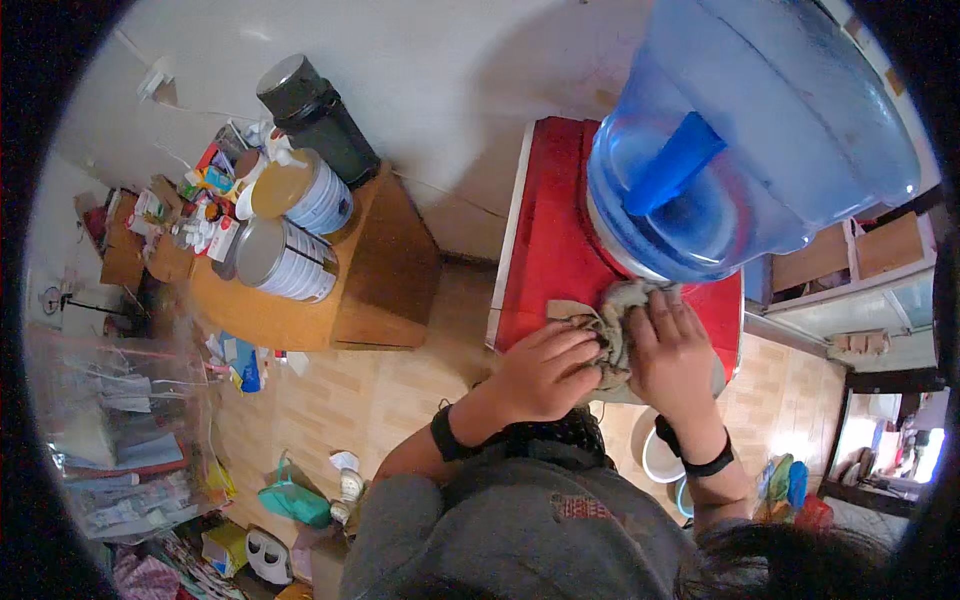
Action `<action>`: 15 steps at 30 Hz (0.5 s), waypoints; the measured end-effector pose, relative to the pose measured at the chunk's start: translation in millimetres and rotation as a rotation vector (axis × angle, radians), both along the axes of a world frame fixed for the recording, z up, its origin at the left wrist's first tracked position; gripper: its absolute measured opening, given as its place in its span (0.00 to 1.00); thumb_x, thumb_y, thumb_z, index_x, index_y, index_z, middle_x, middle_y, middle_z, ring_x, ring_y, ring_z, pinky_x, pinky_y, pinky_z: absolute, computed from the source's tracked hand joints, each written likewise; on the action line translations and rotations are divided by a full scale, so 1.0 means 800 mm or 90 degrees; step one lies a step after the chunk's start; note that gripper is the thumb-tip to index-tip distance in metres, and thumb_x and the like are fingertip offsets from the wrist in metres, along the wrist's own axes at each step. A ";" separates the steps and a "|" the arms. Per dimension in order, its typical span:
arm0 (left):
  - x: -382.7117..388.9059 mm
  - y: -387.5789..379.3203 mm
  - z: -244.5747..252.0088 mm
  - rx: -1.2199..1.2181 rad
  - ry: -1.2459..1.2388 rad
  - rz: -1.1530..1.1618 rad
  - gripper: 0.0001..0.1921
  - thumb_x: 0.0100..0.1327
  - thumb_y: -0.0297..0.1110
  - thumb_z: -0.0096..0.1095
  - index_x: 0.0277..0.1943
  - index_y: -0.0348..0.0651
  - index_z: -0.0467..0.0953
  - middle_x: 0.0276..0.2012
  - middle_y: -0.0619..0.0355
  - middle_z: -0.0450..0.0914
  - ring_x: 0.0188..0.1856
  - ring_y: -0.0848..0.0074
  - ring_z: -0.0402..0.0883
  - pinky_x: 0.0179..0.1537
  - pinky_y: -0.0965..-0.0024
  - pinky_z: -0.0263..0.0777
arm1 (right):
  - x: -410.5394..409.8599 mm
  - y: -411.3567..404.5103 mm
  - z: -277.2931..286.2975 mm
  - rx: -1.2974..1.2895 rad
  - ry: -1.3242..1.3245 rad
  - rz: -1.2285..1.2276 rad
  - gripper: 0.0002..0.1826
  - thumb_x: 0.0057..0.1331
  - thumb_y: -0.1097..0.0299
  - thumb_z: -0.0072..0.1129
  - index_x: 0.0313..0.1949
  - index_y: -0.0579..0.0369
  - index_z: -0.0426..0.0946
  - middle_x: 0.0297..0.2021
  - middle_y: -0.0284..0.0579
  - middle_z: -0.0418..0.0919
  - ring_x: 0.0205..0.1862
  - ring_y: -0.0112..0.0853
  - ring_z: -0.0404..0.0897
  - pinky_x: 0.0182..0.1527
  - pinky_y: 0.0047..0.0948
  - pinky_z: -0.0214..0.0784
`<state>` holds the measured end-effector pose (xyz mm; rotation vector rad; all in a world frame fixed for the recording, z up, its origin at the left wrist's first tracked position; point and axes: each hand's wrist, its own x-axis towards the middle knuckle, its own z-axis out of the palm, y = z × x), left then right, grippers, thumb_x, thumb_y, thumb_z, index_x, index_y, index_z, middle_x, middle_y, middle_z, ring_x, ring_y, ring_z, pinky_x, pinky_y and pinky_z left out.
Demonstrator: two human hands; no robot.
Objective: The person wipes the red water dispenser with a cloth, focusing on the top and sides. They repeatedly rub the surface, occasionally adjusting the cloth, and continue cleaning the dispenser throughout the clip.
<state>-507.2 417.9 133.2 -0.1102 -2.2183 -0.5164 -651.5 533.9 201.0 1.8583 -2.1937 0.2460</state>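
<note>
Both my hands are on a crumpled grey-brown cloth (pixel 616 330) at the front of a red-topped water dispenser (pixel 547 225). My left hand (pixel 551 367) grips the cloth's left part, with its fingers curled over it. Flatter and with fingers pointing away from me, my right hand (pixel 670 349) presses on the cloth's right part; its fingertips are near the base of the bottle. A large translucent blue water bottle (pixel 750 150) with a blue handle stands on the red top, just beyond the cloth.
Left of the red top stands a wooden cabinet (pixel 386 277) bearing metal cans (pixel 289 259), a black canister (pixel 322 124) and small packages. A white bucket (pixel 661 454) is on the floor beside my right forearm. A teal bag (pixel 294 501) and shoes lie at lower left.
</note>
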 end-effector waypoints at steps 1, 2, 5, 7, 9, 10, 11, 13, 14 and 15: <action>0.007 -0.008 0.000 0.000 -0.002 -0.005 0.09 0.45 0.31 0.62 0.32 0.44 0.74 0.42 0.56 0.76 0.48 0.64 0.76 0.51 0.57 0.70 | 0.007 -0.007 -0.004 -0.018 -0.025 0.023 0.17 0.50 0.69 0.52 0.40 0.62 0.73 0.46 0.60 0.74 0.53 0.55 0.71 0.55 0.47 0.65; 0.016 -0.017 0.001 0.017 -0.030 -0.014 0.09 0.44 0.29 0.61 0.32 0.44 0.73 0.43 0.55 0.76 0.48 0.63 0.75 0.51 0.57 0.69 | 0.013 -0.015 -0.005 -0.016 -0.046 0.047 0.17 0.52 0.70 0.50 0.41 0.63 0.72 0.49 0.59 0.72 0.55 0.54 0.70 0.56 0.47 0.64; 0.031 -0.038 -0.003 0.051 -0.080 -0.047 0.11 0.42 0.25 0.60 0.33 0.44 0.72 0.44 0.54 0.76 0.49 0.62 0.75 0.53 0.55 0.68 | 0.027 -0.036 -0.010 -0.015 -0.051 0.011 0.17 0.53 0.69 0.50 0.42 0.64 0.72 0.52 0.60 0.70 0.56 0.54 0.68 0.57 0.48 0.63; 0.041 -0.041 -0.007 0.050 -0.071 -0.006 0.13 0.40 0.25 0.60 0.33 0.43 0.71 0.44 0.53 0.75 0.50 0.61 0.74 0.52 0.55 0.68 | 0.034 -0.044 -0.014 -0.015 -0.061 0.015 0.17 0.54 0.68 0.50 0.42 0.65 0.71 0.54 0.62 0.68 0.57 0.53 0.67 0.59 0.48 0.61; 0.043 -0.040 -0.007 0.056 -0.050 -0.001 0.13 0.40 0.24 0.60 0.33 0.43 0.71 0.43 0.52 0.75 0.49 0.60 0.74 0.51 0.54 0.68 | 0.033 -0.049 -0.015 -0.059 -0.099 0.052 0.17 0.51 0.73 0.52 0.42 0.65 0.70 0.56 0.61 0.66 0.58 0.53 0.66 0.59 0.48 0.60; 0.044 -0.039 -0.007 0.061 -0.027 0.009 0.13 0.40 0.24 0.61 0.33 0.43 0.71 0.43 0.52 0.75 0.49 0.60 0.75 0.51 0.54 0.68 | 0.031 -0.049 -0.016 -0.059 -0.099 0.051 0.17 0.51 0.73 0.52 0.42 0.65 0.70 0.56 0.61 0.66 0.58 0.53 0.66 0.59 0.48 0.60; 0.044 -0.037 -0.006 0.060 -0.027 0.007 0.13 0.40 0.24 0.61 0.33 0.43 0.71 0.43 0.52 0.75 0.49 0.60 0.75 0.51 0.54 0.68 | 0.030 -0.048 -0.017 -0.105 -0.170 0.056 0.19 0.48 0.78 0.52 0.43 0.64 0.69 0.55 0.61 0.67 0.57 0.54 0.66 0.58 0.48 0.61; 0.043 -0.033 -0.001 0.041 -0.035 0.050 0.13 0.41 0.24 0.60 0.33 0.43 0.71 0.42 0.52 0.76 0.48 0.60 0.75 0.49 0.55 0.70 | 0.024 -0.043 -0.014 -0.153 -0.240 0.055 0.22 0.45 0.83 0.52 0.44 0.64 0.67 0.54 0.60 0.67 0.57 0.55 0.67 0.57 0.47 0.62; 0.039 -0.031 0.004 0.041 -0.035 0.046 0.13 0.41 0.24 0.60 0.33 0.43 0.71 0.42 0.52 0.76 0.48 0.60 0.75 0.49 0.55 0.70 | 0.020 -0.038 -0.010 -0.149 -0.287 0.031 0.22 0.45 0.84 0.51 0.44 0.64 0.67 0.54 0.60 0.67 0.55 0.55 0.67 0.55 0.46 0.63; 0.036 -0.028 0.010 0.035 -0.033 0.065 0.12 0.41 0.24 0.61 0.33 0.43 0.71 0.41 0.53 0.76 0.47 0.60 0.76 0.48 0.56 0.70 | 0.015 -0.034 -0.007 -0.147 -0.336 0.009 0.22 0.45 0.86 0.50 0.44 0.64 0.67 0.53 0.60 0.68 0.54 0.55 0.68 0.54 0.46 0.64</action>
